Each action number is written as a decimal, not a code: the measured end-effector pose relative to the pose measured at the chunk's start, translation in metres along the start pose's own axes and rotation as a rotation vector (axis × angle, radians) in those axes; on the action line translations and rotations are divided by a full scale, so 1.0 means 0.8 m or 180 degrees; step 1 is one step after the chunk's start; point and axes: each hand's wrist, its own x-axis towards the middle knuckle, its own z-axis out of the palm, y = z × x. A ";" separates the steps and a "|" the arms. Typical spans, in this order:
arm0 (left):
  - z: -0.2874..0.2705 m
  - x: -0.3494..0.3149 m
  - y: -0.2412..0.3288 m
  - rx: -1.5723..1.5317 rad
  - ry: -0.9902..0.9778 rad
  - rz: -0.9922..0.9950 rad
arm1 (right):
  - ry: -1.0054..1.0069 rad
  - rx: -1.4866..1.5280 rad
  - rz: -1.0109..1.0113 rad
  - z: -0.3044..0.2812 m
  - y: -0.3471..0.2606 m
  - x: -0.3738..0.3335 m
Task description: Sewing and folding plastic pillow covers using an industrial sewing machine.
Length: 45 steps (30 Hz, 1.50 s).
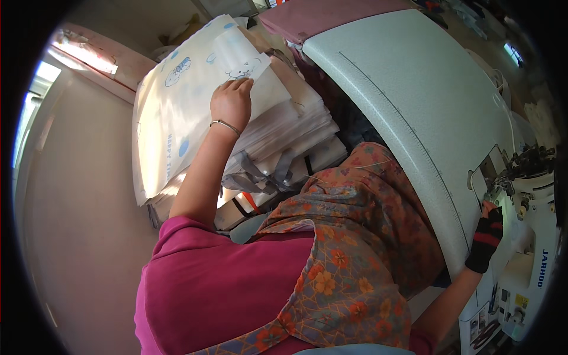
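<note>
**Mia:** Both hands are busy! Left hand [232, 102] is reaching far out to the pile of cloth pieces [284, 118] on the left. Its fingers are bent down on the top sheet [195, 89], pinching its edge, I think.

**Ben:** What does that sheet look like?

**Mia:** It is pale cream, thin and smooth, with little blue dots and a small cartoon animal. It is floppy and hangs over the near side of the pile. A thin metal bangle [225, 125] sits on the wrist.

**Ben:** And the other hand?

**Mia:** Right hand [488, 236] is low on the right, in a black glove with red stripes. It is up by the metal needle part [503, 186] of the white sewing machine [526, 254]. I cannot tell if it is open or closed, the glove hides the fingers.

**Ben:** What is the big pale green thing?

**Mia:** That is the worktop [414, 100], hard, flat and curved at the edge, with a ruler line along it.

**Ben:** What could go wrong?

**Mia:** The sheets look slippery, so two might come up together, or the pile could slide off. The gloved fingers are very close to the needle, and might get poked. The flowery scarf [355, 236] hangs loose too, and could catch
</note>
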 end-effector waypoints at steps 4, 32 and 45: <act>0.007 -0.008 0.007 0.0074 -0.0852 0.0018 | -0.0084 0.0065 0.0053 0.004 0.006 0.000; 0.029 -0.022 -0.022 -0.1747 -0.1107 -0.1037 | -0.0110 0.0092 0.0125 0.006 0.009 0.001; 0.042 -0.037 -0.004 -0.0210 -0.0850 -0.0246 | -0.0072 0.0172 0.0094 0.005 0.007 0.000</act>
